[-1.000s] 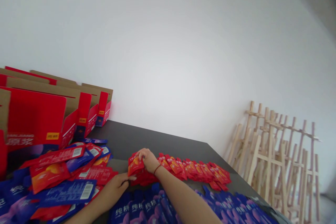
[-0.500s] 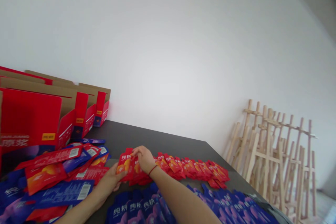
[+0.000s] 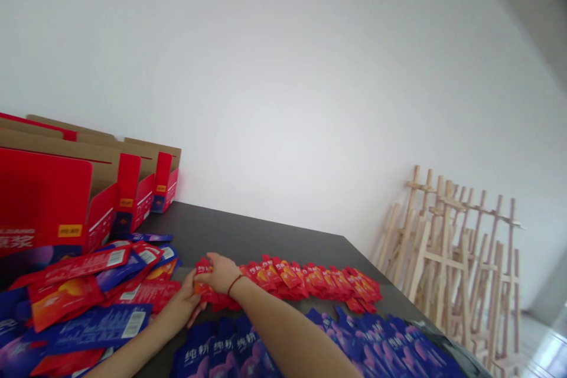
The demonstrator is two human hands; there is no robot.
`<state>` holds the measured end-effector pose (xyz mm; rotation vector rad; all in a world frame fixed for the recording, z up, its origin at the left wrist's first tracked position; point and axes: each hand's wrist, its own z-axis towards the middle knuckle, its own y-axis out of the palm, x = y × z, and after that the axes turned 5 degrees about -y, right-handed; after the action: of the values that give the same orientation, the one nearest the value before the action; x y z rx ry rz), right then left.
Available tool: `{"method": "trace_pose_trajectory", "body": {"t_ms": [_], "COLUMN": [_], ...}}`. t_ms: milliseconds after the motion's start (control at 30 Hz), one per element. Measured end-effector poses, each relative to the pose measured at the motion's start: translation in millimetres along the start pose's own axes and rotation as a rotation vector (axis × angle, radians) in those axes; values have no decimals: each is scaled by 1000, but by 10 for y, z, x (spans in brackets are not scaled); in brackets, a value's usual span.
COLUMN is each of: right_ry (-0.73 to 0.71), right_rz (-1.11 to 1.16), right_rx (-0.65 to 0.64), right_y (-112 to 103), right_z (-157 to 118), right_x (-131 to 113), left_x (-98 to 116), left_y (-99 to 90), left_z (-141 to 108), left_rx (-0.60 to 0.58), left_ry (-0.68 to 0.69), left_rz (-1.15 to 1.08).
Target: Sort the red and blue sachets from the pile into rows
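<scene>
Red pouches overlap in a long row across the dark table. At the row's left end my left hand is closed on the edge of a red pouch. My right hand lies over the front of that same pouch, its fingers bent round it and covering most of it. Nearer to me, blue pouches form a second row, partly hidden by my right forearm. Red and blue pouches lie in a loose heap left of my left hand.
Open red cardboard boxes stand at the left, behind the heap. A white wall rises behind the table. Wooden frames lean against it at the right, beyond the table's edge. Dark plastic lies at the right end of the blue row.
My right hand has moved left and slightly down, now covering more of the end pouch beside my left hand. The whole view has shifted slightly.
</scene>
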<state>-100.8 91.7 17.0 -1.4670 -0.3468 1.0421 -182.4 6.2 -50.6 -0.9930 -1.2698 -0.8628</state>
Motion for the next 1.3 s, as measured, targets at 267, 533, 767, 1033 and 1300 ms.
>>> {"method": "trace_pose_trajectory", "body": {"t_ms": [267,533,767,1033,1300], "right_ry": [102,170,54,-123,-113], "right_rz": [-27,-351,-460,-334,51], "right_rx": [84,56,6,10,12], "right_y": [-55,-39,-82,-108,-62], "right_z": [72,-212,-258,-336,-330], "right_x": [51,163,99,-83,-87], "left_x": [112,400,449,306,445], "left_y": [-141,-668,-662,-657,-804], "left_z": [-23,-253,-255,-193,-48], "left_rx": [-17,110,98,31,88], "left_ry": [100,232,237,219,229], "left_rz": [312,1198,1275,1231,964]}}
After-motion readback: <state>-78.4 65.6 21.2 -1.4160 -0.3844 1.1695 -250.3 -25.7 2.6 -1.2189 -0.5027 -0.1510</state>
